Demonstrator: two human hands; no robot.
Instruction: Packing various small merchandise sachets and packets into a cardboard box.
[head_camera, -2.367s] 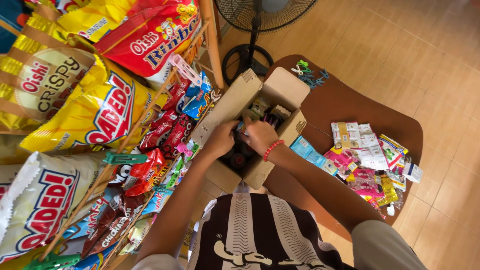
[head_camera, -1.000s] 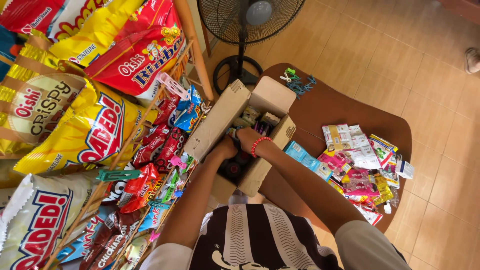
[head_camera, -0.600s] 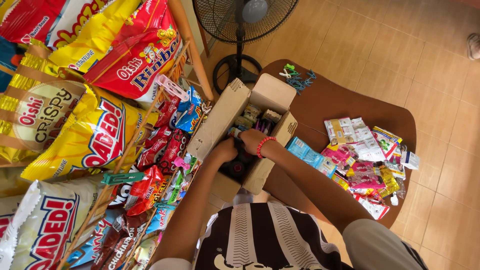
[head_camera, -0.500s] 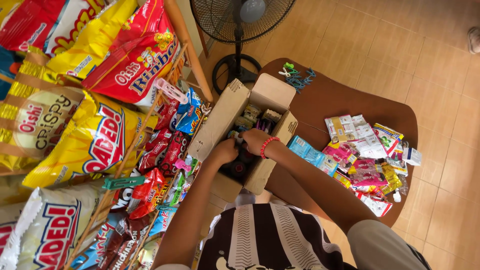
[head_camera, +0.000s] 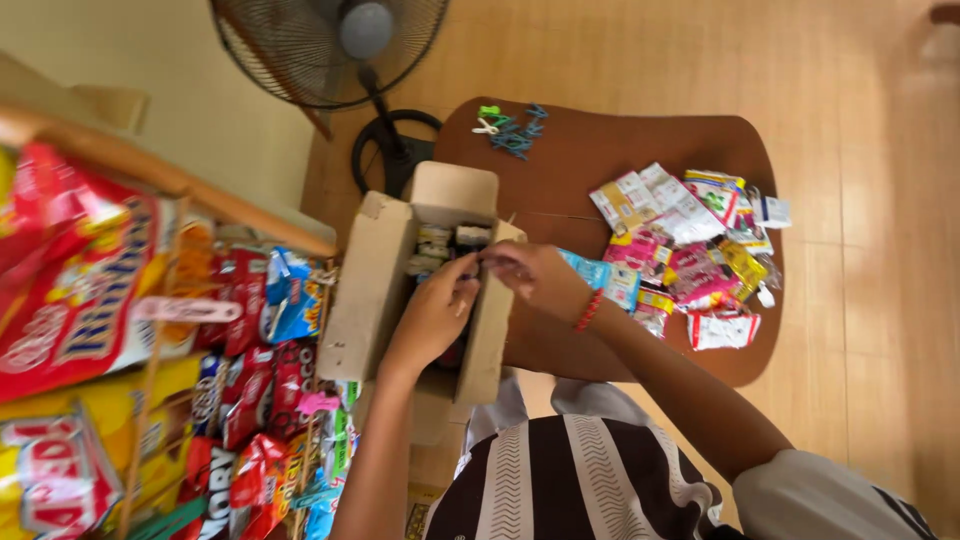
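Hands: both hands met over the open cardboard box (head_camera: 372, 290), fingertips together at its top edge, pinching something small that could not be made out.
Left hand: the left hand (head_camera: 437, 312) reached in from below, fingers curled, wrist over the box's near wall.
Right hand: the right hand (head_camera: 532, 277) lay across the box's right wall, a red bracelet (head_camera: 588, 310) on its wrist.
Box: it stood on the near left edge of the round brown table (head_camera: 610, 150), flaps up, with small dark and pale packets (head_camera: 443, 243) packed inside just beyond the fingers.
Change: earlier both hands were sunk deeper in the box; now they sat higher, at the rim, and the view had swung so the fan stood at top centre.
Materials: the box was dull, creased card; the table smooth and glossy.
Nearby: a heap of shiny sachets (head_camera: 690, 260) lay right of the hands, clothes pegs (head_camera: 512, 128) at the far edge, a mesh-caged standing fan (head_camera: 335, 45) beyond, crinkled snack bags (head_camera: 90, 290) hanging left.
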